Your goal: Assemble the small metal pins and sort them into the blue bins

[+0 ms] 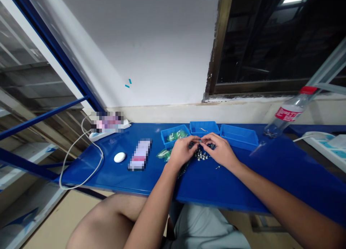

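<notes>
My left hand (183, 150) and my right hand (217, 150) meet above the blue bench top (238, 184), fingertips pinching small dark parts (199, 143) between them. The fingers hide most of these parts, so their exact form is unclear. Right below my hands lies a loose heap of small shiny metal pieces (201, 155). A single small metal piece (217, 167) rests just beyond my right hand. Green packets (177, 135) fill part of the left blue plastic bin (169, 133), and another green packet (164, 154) lies beside my left hand.
Two more blue bins (204, 127) (239, 138) stand along the wall. To the left are a white computer mouse (119, 157), a blurred flat item (140, 154) and a white cable (81, 162). A plastic bottle (290, 112) lies at right, near a power strip (321, 148).
</notes>
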Motion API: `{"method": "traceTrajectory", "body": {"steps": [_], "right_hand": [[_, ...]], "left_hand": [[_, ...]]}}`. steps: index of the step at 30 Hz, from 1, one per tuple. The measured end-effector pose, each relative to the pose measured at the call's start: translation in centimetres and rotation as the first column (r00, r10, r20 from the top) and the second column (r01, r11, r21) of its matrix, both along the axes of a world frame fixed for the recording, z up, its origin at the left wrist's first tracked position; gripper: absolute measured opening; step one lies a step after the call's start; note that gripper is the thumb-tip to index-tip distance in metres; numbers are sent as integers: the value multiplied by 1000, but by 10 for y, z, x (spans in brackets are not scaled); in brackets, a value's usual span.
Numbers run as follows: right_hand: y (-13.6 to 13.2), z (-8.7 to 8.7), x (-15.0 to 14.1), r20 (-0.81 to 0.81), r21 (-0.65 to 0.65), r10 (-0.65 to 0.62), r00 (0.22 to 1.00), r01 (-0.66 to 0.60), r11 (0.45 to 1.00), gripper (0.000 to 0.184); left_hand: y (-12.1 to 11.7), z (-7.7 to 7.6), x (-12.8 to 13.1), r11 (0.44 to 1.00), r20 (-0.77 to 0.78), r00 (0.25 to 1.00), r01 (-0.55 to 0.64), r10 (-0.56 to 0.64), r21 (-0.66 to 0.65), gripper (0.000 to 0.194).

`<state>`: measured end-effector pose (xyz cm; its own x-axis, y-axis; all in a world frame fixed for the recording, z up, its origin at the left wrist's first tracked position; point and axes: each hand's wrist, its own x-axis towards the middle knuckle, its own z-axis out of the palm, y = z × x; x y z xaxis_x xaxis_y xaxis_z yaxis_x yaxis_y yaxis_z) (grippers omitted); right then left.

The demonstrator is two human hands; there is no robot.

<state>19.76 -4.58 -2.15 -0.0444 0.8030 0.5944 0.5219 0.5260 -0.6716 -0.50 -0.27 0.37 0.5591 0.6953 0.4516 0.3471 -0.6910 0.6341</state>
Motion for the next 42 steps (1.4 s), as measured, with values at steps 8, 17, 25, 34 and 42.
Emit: {"method": "traceTrajectory", "body": {"steps": [8,17,25,34,42], "right_hand": [[-1,2,0,43,10,-4,999,3,1000,19],[-3,6,-1,43,38,-10,999,8,999,14],[-3,6,0,98,51,27,995,-32,998,13],[-4,3,-1,75,-7,-24,997,25,1000,10],[-1,-2,0,49,-28,-1,999,2,1000,11]], "left_hand": [[-1,1,1,1000,-2,1000,3,-3,3,30],[-10,11,0,1000,-52,999,-14,13,-7,30],[-8,7,1,1000,-73,997,12,-13,-14,30],[1,-4,1,1000,-71,997,-25,25,-10,19],[1,-5,0,1000,-16,999,-29,29,-7,31]]}}
